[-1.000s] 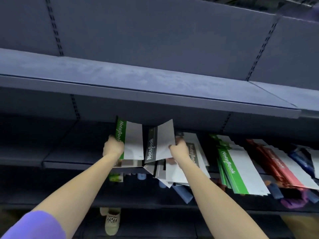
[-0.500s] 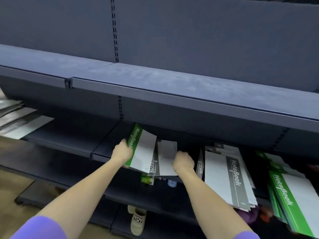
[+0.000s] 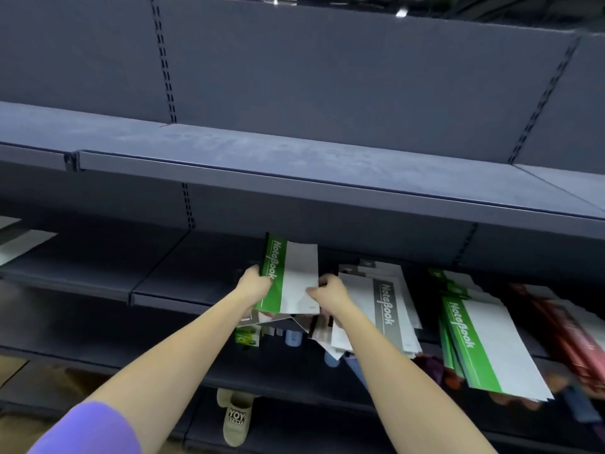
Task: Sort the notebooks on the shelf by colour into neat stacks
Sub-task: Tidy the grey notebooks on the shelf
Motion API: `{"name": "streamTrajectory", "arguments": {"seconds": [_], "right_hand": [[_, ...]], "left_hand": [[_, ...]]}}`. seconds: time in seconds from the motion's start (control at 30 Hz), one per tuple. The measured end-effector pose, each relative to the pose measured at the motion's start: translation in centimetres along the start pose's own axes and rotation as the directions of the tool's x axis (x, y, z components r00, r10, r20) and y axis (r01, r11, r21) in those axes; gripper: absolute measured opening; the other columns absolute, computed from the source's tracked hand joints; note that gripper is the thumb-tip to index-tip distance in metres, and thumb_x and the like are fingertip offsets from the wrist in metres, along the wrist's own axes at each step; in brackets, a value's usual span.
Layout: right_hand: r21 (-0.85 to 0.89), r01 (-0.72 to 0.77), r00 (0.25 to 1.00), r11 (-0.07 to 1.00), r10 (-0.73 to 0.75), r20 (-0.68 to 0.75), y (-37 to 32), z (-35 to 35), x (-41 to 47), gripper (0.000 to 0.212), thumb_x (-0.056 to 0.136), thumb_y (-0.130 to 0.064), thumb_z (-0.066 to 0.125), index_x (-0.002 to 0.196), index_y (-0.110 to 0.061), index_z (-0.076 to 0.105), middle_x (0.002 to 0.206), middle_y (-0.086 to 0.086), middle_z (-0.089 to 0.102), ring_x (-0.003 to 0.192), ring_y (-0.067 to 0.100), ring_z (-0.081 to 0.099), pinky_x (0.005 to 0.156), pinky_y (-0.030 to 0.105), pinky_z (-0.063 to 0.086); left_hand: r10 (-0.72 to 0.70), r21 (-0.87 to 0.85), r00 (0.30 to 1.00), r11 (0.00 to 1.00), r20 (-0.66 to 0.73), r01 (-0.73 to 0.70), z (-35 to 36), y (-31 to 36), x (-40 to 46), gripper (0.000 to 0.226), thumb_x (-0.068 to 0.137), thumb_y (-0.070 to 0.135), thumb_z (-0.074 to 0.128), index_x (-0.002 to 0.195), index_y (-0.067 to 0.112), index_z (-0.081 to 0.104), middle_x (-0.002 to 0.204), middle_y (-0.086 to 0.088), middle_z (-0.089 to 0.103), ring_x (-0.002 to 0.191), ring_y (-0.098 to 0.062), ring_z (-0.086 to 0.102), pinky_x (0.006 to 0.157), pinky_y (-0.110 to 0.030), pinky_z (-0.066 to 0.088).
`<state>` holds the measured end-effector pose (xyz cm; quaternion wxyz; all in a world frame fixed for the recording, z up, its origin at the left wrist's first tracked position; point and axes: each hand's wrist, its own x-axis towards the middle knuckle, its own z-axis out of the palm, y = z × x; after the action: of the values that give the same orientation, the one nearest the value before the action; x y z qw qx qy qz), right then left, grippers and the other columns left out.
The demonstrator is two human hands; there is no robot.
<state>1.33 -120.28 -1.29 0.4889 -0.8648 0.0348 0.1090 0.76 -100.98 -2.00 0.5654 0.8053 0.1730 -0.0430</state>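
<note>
Papers [image 3: 19,240] of some pale kind lie at far left of frame on the dark shelf [image 3: 163,276], too cut off to identify. Purple sleeve [image 3: 88,427] sits lower left. Moving right to centre: my left hand [image 3: 253,286] has fingers curled round the spine edge of a green notebook [image 3: 289,276], tilted up off the pile, green band on its left side, white cover facing me. My right hand [image 3: 332,294] pinches the same notebook's lower right edge, thumb on the cover, fingers behind it I think, not fully visible. Under both hands is a messy unsorted heap [image 3: 294,322], corners sticking out over the shelf lip. Just right of centre a grey stack [image 3: 383,309] leans, roughly squared but overhanging. Further right a green stack [image 3: 481,342] fans out, also overhanging the edge. Far right edge of frame: red notebooks [image 3: 563,329], blurred. Below centre, a beige shoe [image 3: 235,417] on the lower level.

Step in hand, my read: pulling one green notebook from the mixed heap. Sorting looks partway, with grey, green and red groups started but the heap not cleared. Next move needs carrying this one right, past the grey stack, to the green stack, spine aligned with the others. Risk: the green stack's overhang could slide when I land it, so push it back first.
</note>
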Motion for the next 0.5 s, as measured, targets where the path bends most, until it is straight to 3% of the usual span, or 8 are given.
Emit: {"name": "streamTrajectory", "arguments": {"seconds": [0.13, 0.2, 0.27, 0.5], "right_hand": [[0.106, 0.027, 0.983, 0.994, -0.007, -0.186, 3.6, -6.1, -2.6, 0.032, 0.096, -0.011, 0.057, 0.128, -0.01, 0.054, 0.112, 0.003, 0.061, 0.095, 0.021, 0.059, 0.077, 0.031, 0.047], [0.108, 0.034, 0.959, 0.994, -0.002, -0.283, 5.6, -9.4, -4.2, 0.028, 0.098, -0.01, 0.053, 0.126, -0.011, 0.054, 0.109, 0.002, 0.059, 0.094, 0.021, 0.057, 0.076, 0.029, 0.043], [0.107, 0.03, 0.934, 0.994, 0.01, -0.357, 7.8, -12.6, -5.7, 0.024, 0.099, -0.009, 0.05, 0.122, -0.011, 0.055, 0.112, 0.005, 0.062, 0.092, 0.022, 0.057, 0.075, 0.03, 0.042], [0.137, -0.089, 0.833, 0.987, 0.149, -0.533, 15.3, -21.1, -10.0, 0.03, 0.099, -0.011, 0.046, 0.126, -0.012, 0.057, 0.116, 0.012, 0.064, 0.088, 0.024, 0.056, 0.071, 0.03, 0.038]], "left_hand": [[0.086, 0.16, 0.996, 0.984, -0.002, -0.084, 5.6, 2.9, -3.5, 0.031, 0.089, 0.018, 0.07, 0.115, 0.012, 0.054, 0.108, -0.008, 0.064, 0.092, -0.03, 0.067, 0.077, -0.04, 0.058], [0.115, 0.178, 0.992, 0.976, 0.055, -0.123, 8.7, 4.2, -4.9, 0.024, 0.092, 0.008, 0.063, 0.113, 0.009, 0.053, 0.092, -0.017, 0.066, 0.065, -0.027, 0.068, 0.055, -0.036, 0.058], [0.145, 0.174, 0.98, 0.97, 0.134, -0.168, 11.9, 5.3, -6.2, 0.022, 0.092, 0.001, 0.055, 0.112, 0.009, 0.053, 0.078, -0.02, 0.065, 0.048, -0.023, 0.061, 0.045, -0.03, 0.052], [0.336, 0.3, 0.908, 0.865, 0.249, -0.402, 21.8, 8.3, -10.1, 0.015, 0.092, 0.007, 0.048, 0.095, 0.013, 0.061, 0.085, -0.007, 0.063, 0.068, -0.025, 0.06, 0.057, -0.035, 0.054]]}}
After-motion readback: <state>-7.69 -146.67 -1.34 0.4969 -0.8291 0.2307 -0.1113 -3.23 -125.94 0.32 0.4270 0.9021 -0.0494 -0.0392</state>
